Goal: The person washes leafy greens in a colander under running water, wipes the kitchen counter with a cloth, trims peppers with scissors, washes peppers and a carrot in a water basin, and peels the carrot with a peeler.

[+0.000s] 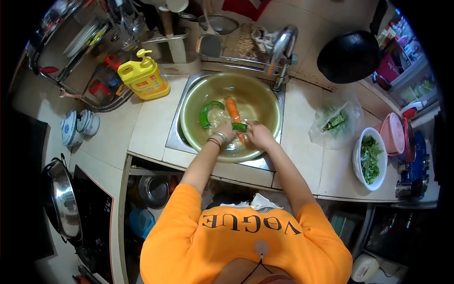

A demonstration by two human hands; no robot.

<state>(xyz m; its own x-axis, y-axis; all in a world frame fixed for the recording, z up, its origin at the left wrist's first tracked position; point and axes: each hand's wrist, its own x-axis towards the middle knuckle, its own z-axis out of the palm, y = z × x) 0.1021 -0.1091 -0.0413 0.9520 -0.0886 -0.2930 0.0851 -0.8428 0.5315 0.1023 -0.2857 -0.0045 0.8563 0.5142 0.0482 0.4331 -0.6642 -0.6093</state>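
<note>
A large gold-coloured basin [265, 97] sits in the sink with water in it. Inside, a curved green pepper [205, 115] lies on the left and an orange carrot [232, 110] slants down the middle. My left hand [226, 129], with bands at the wrist, is closed round a second green pepper [240, 127], which crosses over the carrot. Close to that pepper's right end is my right hand [257, 134], fingers bent together; whatever is between them is too small to make out.
Behind the basin stands a faucet [282, 52]. A yellow soap bottle [145, 79] is at the left. To the right are a plastic bag of greens [336, 120], a white basket [356, 163] and a black pan [349, 57]. A metal wok [66, 199] stands far left.
</note>
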